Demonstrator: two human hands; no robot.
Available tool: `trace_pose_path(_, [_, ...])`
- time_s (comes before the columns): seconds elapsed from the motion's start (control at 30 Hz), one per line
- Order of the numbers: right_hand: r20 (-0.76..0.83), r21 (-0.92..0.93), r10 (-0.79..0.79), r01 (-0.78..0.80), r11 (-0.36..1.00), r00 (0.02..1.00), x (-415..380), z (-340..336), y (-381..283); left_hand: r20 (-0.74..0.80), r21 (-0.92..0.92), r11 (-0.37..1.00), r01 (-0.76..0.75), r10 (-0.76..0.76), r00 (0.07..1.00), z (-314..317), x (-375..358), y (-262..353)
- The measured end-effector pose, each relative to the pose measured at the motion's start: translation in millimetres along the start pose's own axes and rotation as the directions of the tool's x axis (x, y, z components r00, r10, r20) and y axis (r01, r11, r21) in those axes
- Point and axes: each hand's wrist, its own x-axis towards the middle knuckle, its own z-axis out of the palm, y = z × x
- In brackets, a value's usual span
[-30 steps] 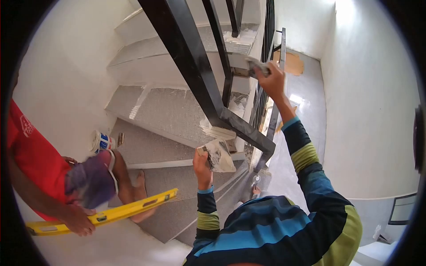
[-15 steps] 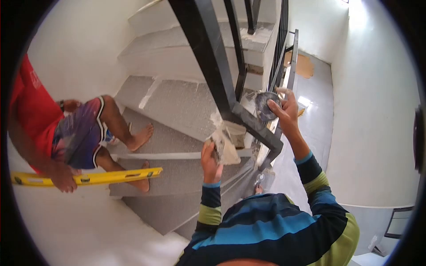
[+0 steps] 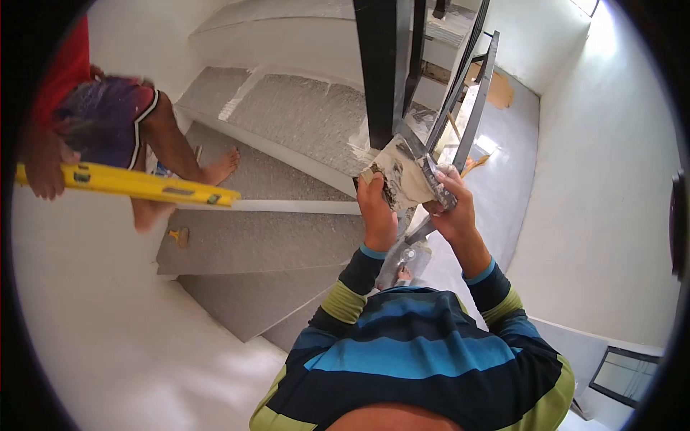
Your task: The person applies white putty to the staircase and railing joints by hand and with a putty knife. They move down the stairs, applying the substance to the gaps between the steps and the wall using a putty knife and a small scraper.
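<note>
My left hand (image 3: 379,215) grips a flat piece smeared with cream-coloured putty (image 3: 410,174); its exact kind is hidden under the coating. In my right hand (image 3: 458,215) is a dark grey round disc (image 3: 438,182), tilted nearly edge-on. The disc meets the right side of the smeared piece, so both hands are close together. Just behind them stands a black metal railing post (image 3: 377,79), its foot partly covered by the smeared piece.
Grey winding stair treads (image 3: 309,108) rise to the left. A person in purple shorts (image 3: 97,118) holds a yellow spirit level (image 3: 144,184) there. A small yellow-handled tool (image 3: 180,235) lies on a tread. To the right, a black handrail (image 3: 478,100) borders the lower floor (image 3: 507,172).
My right hand has come down and left, bringing the disc against the putty-smeared piece. My left hand has moved up and right. The other person's level appears higher in view.
</note>
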Motion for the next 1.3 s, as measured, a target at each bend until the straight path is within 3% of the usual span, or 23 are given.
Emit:
trace_pose_path(0.1, [-0.111, -0.072, -0.038, 0.03, 0.997, 0.993, 4.9, 0.6, 9.3, -0.008, 0.018, 0.999, -0.036, 0.037, 0.999, -2.3, -6.2, 4.6])
trace_pose_path(0.27, [-0.256, -0.226, -0.094, 0.035, 0.973, 0.962, 6.0, -7.3, 30.7, 0.112, 0.057, 0.98, -0.191, 0.184, 0.977, -7.4, -28.4, 19.8])
trace_pose_path(0.33, [-0.158, -0.278, -0.196, 0.147, 0.949, 0.968, -3.8, -9.1, 33.4, 0.047, 0.038, 0.981, -0.19, 0.188, 0.981, -19.6, -29.0, 35.4])
trace_pose_path(0.4, [-0.114, -0.274, -0.175, 0.138, 0.952, 0.978, -11.8, -16.9, 31.9, -0.02, 0.024, 0.982, -0.189, 0.19, 0.982, -40.1, -29.1, 49.0])
trace_pose_path(0.47, [-0.102, -0.301, -0.14, 0.103, 0.948, 0.985, -18.4, -13.2, 32.2, -0.173, -0.126, 0.973, -0.195, 0.172, 0.97, -71.5, -22.4, 52.6])
trace_pose_path(0.5, [-0.121, -0.31, -0.128, 0.085, 0.947, 0.984, -23.2, -4.6, 32.0, -0.176, -0.122, 0.972, -0.201, 0.178, 0.968, -84.6, -22.7, 55.0])
trace_pose_path(0.57, [-0.106, -0.311, -0.115, 0.077, 0.947, 0.988, -28.4, 0.2, 35.9, -0.28, -0.225, 0.967, -0.12, 0.054, 0.958, -106.3, -28.5, 58.4])
trace_pose_path(0.67, [-0.09, -0.322, -0.107, 0.073, 0.944, 0.99, -30.1, 6.8, 42.4, -0.33, -0.233, 0.964, -0.125, 0.042, 0.943, -121.5, -37.1, 60.3])
trace_pose_path(0.8, [-0.002, -0.325, -0.138, 0.13, 0.937, 0.99, -28.4, 9.7, 51.8, -0.303, -0.196, 0.971, -0.136, 0.072, 0.95, -114.4, -44.3, 70.9])
trace_pose_path(0.87, [0.005, -0.352, -0.165, 0.156, 0.923, 0.986, -25.7, 8.9, 53.4, -0.236, -0.054, 0.973, -0.224, 0.206, 0.95, -111.3, -43.8, 75.8])
trace_pose_path(0.97, [0.074, -0.266, 0.044, -0.023, 0.964, 0.996, -27.6, 13.6, 41.6, -0.221, -0.019, 0.96, -0.279, 0.268, 0.938, -104.1, -45.3, 88.9])
trace_pose_path(1.0, [0.079, -0.263, 0.049, -0.027, 0.964, 0.996, -29.3, 22.8, 39.3, -0.213, -0.012, 0.954, -0.299, 0.29, 0.933, -103.1, -45.9, 92.7])
trace_pose_path(1.07, [0.381, -0.034, 0.063, -0.054, 0.998, 0.922, -30.3, 31.9, 38.4, -0.204, -0.018, 0.95, -0.311, 0.301, 0.932, -103.6, -46.4, 97.4])
trace_pose_path(1.1, [0.377, -0.129, 0.043, 0.007, 0.992, 0.925, -31.7, 28.4, 38.5, -0.189, -0.008, 0.945, -0.328, 0.321, 0.928, -104.2, -46.1, 98.8])
trace_pose_path(1.2, [0.322, -0.193, 0.079, -0.017, 0.981, 0.943, -25.0, -0.5, 48.1, -0.158, 0.0, 0.942, -0.335, 0.331, 0.93, -104.7, -48.2, 102.1])
trace_pose_path(1.23, [0.318, -0.19, 0.074, -0.013, 0.982, 0.945, -28.2, -4.0, 51.5, -0.145, -0.004, 0.944, -0.331, 0.327, 0.934, -104.3, -48.8, 103.2])
trace_pose_path(1.3, [0.221, -0.06, 0.159, -0.149, 0.987, 0.962, -34.4, -5.7, 57.4, -0.149, 0.001, 0.941, -0.338, 0.335, 0.93, -97.7, -50.7, 106.0])
